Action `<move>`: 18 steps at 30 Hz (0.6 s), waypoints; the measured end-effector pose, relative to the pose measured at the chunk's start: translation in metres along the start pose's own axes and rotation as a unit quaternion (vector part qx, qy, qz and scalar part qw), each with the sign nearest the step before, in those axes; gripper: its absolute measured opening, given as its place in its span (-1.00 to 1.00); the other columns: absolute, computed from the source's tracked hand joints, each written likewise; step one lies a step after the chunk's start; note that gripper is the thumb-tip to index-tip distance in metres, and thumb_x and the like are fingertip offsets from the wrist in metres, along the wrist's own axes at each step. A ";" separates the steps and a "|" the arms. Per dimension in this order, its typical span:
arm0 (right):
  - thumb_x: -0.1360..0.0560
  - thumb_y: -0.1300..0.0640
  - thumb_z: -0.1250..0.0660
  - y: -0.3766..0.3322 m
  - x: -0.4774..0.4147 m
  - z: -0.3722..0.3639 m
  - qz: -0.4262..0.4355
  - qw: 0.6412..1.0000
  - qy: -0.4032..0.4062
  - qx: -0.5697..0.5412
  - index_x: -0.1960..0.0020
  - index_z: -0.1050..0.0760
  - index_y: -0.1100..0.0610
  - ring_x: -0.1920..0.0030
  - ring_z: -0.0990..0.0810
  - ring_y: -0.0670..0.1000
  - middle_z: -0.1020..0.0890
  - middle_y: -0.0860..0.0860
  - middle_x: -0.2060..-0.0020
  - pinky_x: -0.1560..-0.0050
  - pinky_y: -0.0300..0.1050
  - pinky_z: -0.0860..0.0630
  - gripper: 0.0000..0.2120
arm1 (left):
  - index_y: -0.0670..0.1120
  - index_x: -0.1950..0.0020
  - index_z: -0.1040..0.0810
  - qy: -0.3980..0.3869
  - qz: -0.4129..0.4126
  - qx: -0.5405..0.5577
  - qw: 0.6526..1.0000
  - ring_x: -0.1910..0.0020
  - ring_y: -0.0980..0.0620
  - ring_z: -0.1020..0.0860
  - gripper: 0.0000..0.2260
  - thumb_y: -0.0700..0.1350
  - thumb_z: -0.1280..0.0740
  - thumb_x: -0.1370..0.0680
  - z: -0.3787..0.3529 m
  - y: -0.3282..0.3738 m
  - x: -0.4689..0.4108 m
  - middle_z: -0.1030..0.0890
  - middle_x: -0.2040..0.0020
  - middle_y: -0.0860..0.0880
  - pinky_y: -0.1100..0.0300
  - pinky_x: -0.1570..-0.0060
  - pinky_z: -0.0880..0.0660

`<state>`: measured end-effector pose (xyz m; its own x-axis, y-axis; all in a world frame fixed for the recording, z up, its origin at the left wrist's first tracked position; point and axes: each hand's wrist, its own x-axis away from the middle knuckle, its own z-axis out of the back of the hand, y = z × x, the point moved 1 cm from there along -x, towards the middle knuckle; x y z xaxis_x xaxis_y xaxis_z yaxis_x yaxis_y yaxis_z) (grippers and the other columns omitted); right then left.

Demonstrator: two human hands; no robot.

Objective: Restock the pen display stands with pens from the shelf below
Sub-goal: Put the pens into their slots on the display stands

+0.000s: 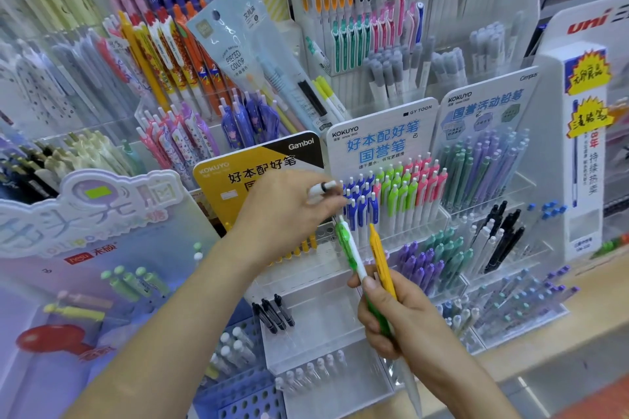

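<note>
Head view — left hand (289, 214) apparently pinches white pen (322, 187); right hand (400, 316) grips green pen (350, 250), yellow pen (382, 257).

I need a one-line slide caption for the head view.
Left hand holds white pen near KOKUYO stand; right hand grips green pen and yellow pen.

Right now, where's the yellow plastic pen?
Head view, right of centre: the yellow plastic pen is held in the right hand, beside the green-clipped white pen, just below the stand's blue-clipped pens.
</note>
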<state>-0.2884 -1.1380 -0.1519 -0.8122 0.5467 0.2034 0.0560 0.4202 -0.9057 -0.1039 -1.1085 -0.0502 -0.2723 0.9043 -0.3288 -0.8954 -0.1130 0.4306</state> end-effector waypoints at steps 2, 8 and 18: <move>-0.49 -0.02 -0.26 -0.003 -0.001 -0.001 0.008 1.000 -0.002 0.026 -0.05 -0.51 0.20 0.53 -0.23 -0.03 -0.34 0.06 0.45 0.52 -0.26 -0.17 -0.70 | 0.11 -0.01 -0.67 -0.081 -0.004 0.077 0.994 0.08 0.17 -0.60 -0.82 0.08 -0.48 -0.43 0.002 0.017 0.006 -0.67 0.10 0.15 0.06 0.03 -0.54; -0.49 0.09 -0.28 -0.005 -0.002 -0.006 0.009 0.998 -0.046 0.041 -0.11 -0.44 0.31 0.54 -0.26 -0.09 -0.32 0.03 0.46 0.55 -0.28 -0.19 -0.68 | 0.15 0.05 -0.69 -0.224 0.013 0.031 0.974 0.20 0.33 -0.58 -0.81 0.00 -0.56 -0.36 0.015 0.021 0.006 -0.66 0.21 0.24 0.24 0.12 -0.52; -0.61 0.10 -0.23 0.020 -0.006 0.022 -0.056 0.995 0.086 0.007 -0.03 -0.51 0.19 0.56 -0.16 -0.08 -0.35 0.03 0.47 0.56 -0.34 -0.11 -0.83 | -0.03 0.13 -0.69 -0.011 0.099 0.192 0.976 0.29 0.21 -0.63 -0.85 -0.20 -0.54 -0.35 0.065 0.001 -0.004 -0.68 0.32 0.10 0.44 0.25 -0.48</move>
<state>-0.2950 -1.1492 -0.1792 -0.7011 0.6134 0.3637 -0.0395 0.4759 -0.8786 -0.0815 -1.0852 0.0058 -0.4162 0.8890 -0.1911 -0.6259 -0.1276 0.7694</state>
